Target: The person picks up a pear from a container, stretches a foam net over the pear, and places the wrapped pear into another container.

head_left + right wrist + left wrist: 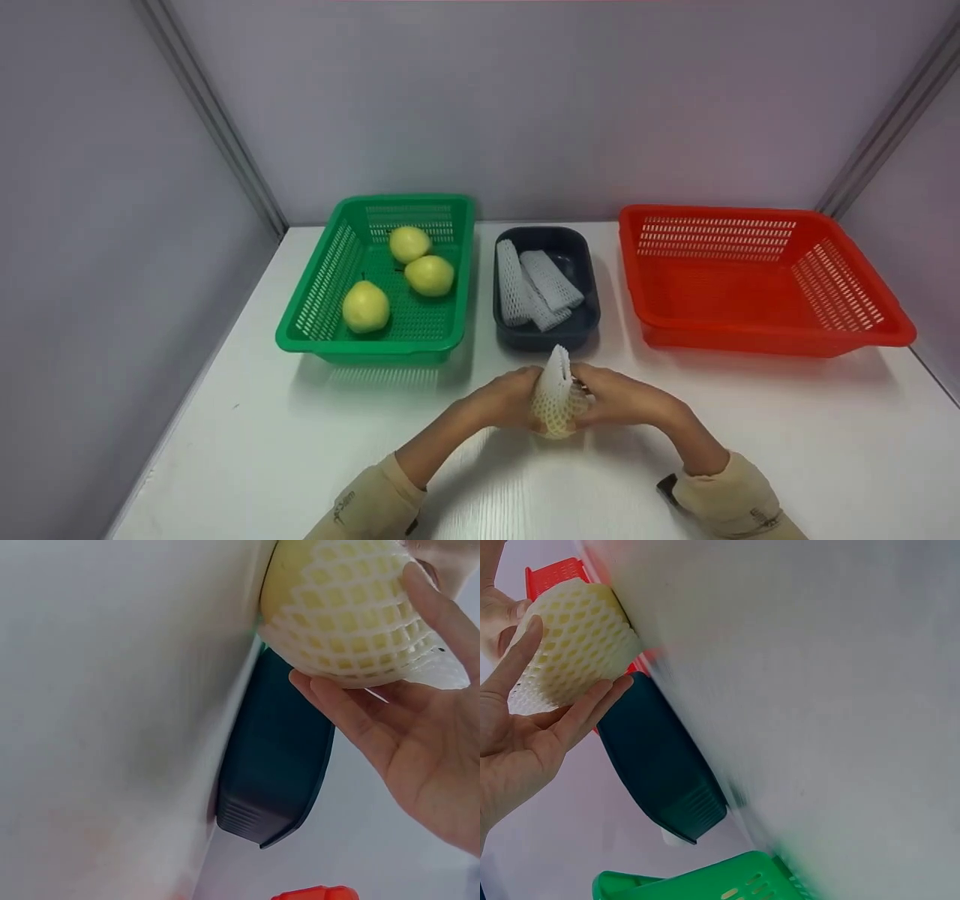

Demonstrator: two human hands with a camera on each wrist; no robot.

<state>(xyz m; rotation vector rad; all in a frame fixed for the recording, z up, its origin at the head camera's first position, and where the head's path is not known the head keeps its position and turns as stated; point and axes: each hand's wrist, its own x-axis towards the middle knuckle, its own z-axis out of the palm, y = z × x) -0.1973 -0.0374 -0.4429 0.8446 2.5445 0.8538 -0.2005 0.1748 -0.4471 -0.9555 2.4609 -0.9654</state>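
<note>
A yellow pear [283,581] stands on the white table with a white foam net sleeve [556,386] around it. The sleeve's narrow end points up past the fruit, while bare pear skin shows at the bottom in the right wrist view. My left hand [511,397] holds the sleeved pear from the left, thumb and fingers spread around the netting. From the other side my right hand [624,399] grips it too, its thumb [435,604] on one face and fingertips on another. The pear's stem end is hidden inside the sleeve.
Just beyond the hands sits a dark blue container [546,341] with several folded foam sleeves [551,279] inside. A green basket [375,347] holding three pears [366,307] is at the left. On the right stands a red basket [757,337]. Grey walls [555,105] enclose the table.
</note>
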